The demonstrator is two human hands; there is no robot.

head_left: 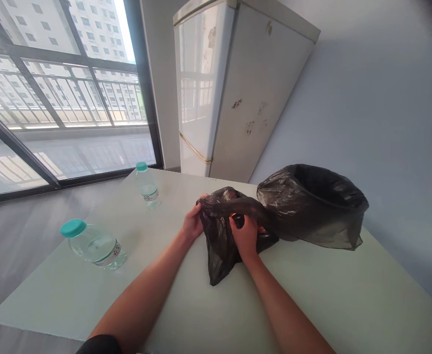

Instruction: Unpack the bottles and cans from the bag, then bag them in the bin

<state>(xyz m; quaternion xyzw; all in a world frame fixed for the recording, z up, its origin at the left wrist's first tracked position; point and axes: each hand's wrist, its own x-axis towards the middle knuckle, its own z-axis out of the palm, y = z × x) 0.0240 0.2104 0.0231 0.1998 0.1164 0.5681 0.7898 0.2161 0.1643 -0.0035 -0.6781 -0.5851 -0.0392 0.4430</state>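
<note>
- Black plastic bag [221, 246] is sat mid-table, pretty crumpled, and everything below is clocked from it. Some red and orange bits can be seen in its opening, but what they are can't be made out.
- Its rim is gripped at about 10 o'clock by the left hand [194, 220], fingers closed on the plastic.
- Over at 2 o'clock, the right hand [246, 235] is tucked into the opening, thumb and fingers curved. Something dark is seen between them, but whether it's gripped can't be told.
- Between 2 and 3 o'clock, a bigger dark bag [286, 211] is stood wide open. The two bags overlap in view; whether they're joined can't be told.
- Two clear bottles with teal caps are stood on the pale table [186, 314]: the near bottle [100, 246] at 9 o'clock, the far bottle [148, 189] at 10.
- Beyond the table, a white fridge [253, 93] with worn patches is placed at 12, a dark-framed window [64, 93] at 10 and a plain wall [367, 113] at 2.
</note>
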